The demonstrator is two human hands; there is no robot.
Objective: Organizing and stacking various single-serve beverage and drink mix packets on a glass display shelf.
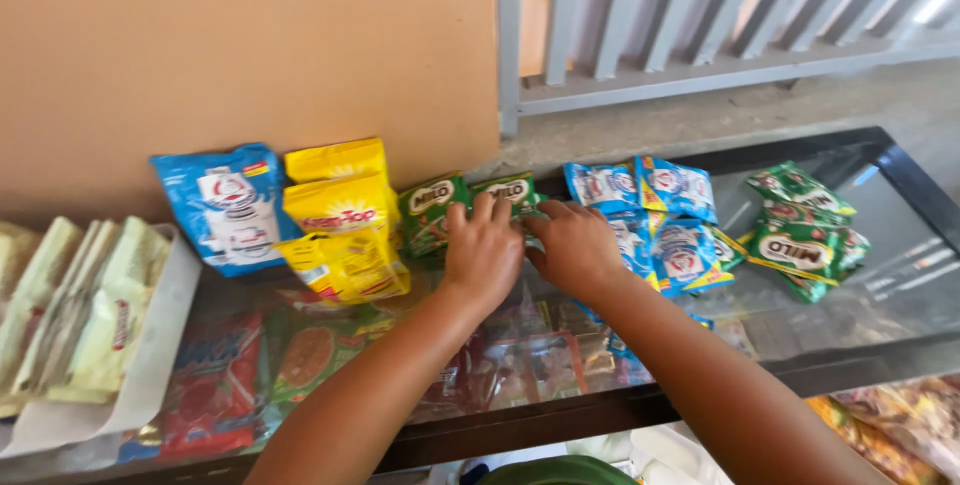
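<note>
Both hands are resting on green sachets (pixel 470 203) standing on glass surface (pixel 900 285). Left hand (pixel 485 250) & right hand (pixel 575 245) fingers are curling on them, w/ yellow packs (pixel 340 220) just beside

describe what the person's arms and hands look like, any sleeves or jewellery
Both forearms are bare up to the bottom edge of the picture, with no sleeves in view. The left hand and the right hand wear no gloves. No watch, bracelet or ring shows on either one.
</note>
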